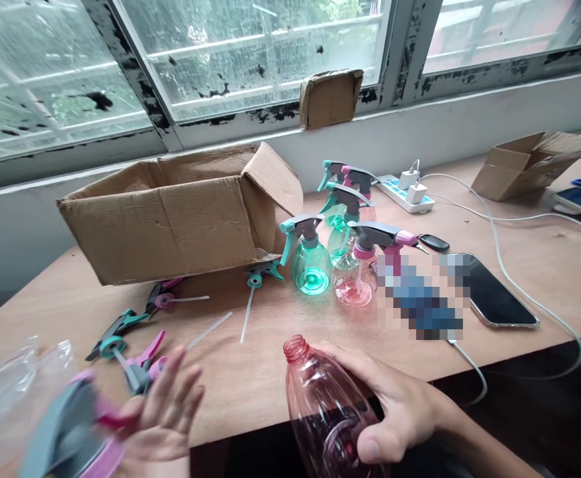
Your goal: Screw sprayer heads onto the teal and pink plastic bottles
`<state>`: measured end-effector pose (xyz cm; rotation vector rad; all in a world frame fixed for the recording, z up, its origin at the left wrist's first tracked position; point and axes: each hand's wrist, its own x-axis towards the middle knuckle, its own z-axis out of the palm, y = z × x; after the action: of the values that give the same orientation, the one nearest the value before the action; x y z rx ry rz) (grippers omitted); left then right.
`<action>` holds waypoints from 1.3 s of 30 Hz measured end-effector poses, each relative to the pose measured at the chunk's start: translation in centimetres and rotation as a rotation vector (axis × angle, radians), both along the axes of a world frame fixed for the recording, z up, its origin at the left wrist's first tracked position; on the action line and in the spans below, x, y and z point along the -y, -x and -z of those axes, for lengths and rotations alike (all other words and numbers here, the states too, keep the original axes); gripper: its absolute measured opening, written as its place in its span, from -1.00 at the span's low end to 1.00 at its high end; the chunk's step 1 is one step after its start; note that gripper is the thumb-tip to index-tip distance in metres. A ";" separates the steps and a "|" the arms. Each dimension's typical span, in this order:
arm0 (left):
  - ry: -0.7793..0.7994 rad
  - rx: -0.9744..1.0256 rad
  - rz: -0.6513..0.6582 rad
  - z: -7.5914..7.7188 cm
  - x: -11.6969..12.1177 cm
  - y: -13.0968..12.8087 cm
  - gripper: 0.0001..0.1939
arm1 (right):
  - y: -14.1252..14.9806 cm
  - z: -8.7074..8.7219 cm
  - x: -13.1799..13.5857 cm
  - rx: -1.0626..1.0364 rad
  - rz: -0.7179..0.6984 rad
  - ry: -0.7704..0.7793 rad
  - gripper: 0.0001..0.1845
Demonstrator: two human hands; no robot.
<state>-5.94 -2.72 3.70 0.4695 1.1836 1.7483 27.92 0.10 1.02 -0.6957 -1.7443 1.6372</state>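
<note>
Head view, the only one on my feed. Item: one red bottle, clear-walled, neck bare and open, front and centre at the near edge of the bench, its lower body set against the dark space past that edge. Mouth leans slightly left of upright. Holder: right hand, thumb pressed on the near side, the other fingers wrapped behind.

Item: left hand, palm up, fingers spread and blurred. Beside its thumb, one grey-and-pink sprayer head, also blurred; whether the thumb pinches it I cannot tell.

Item: loose sprayer heads on the bench, among them a teal one left of centre, and another by the corner of the cardboard box, its tube pointing toward me. Clear plastic bags, far left.

Item: bottles with heads fitted, standing right of the box, including a green bottle and a pink bottle.

Handling notes, my judgement: the wall looks thin, so I would keep the right hand's pressure even and low, leaving the neck clear. Bringing the mouth upright over the bench should give safer support. I would take the sprayer head by its collar, off the trigger, minding the tube.
</note>
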 end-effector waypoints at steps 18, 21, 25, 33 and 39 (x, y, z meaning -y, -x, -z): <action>-0.053 0.450 0.072 0.2 -3.1 -8.6 -0.60 | -0.3 0.1 1.1 -0.015 -0.105 0.141 0.30; 0.010 0.503 -0.005 -0.7 -3.3 -8.5 -0.57 | -0.2 -0.3 1.3 -0.037 -0.113 0.181 0.20; -0.101 0.575 -0.130 -1.3 -3.6 -8.1 -0.56 | -1.1 1.3 2.0 0.014 -0.060 0.198 0.18; -0.175 0.653 -0.194 -0.9 -3.6 -7.6 -0.51 | -1.8 2.0 2.6 0.034 -0.064 0.257 0.18; -0.100 0.552 -0.078 -0.2 -3.0 -8.3 -0.61 | -0.7 0.8 1.8 0.012 -0.101 0.247 0.09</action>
<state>2.41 0.26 3.92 -0.0141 0.7298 1.8478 28.63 -1.69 0.23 -0.7407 -1.6237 1.9438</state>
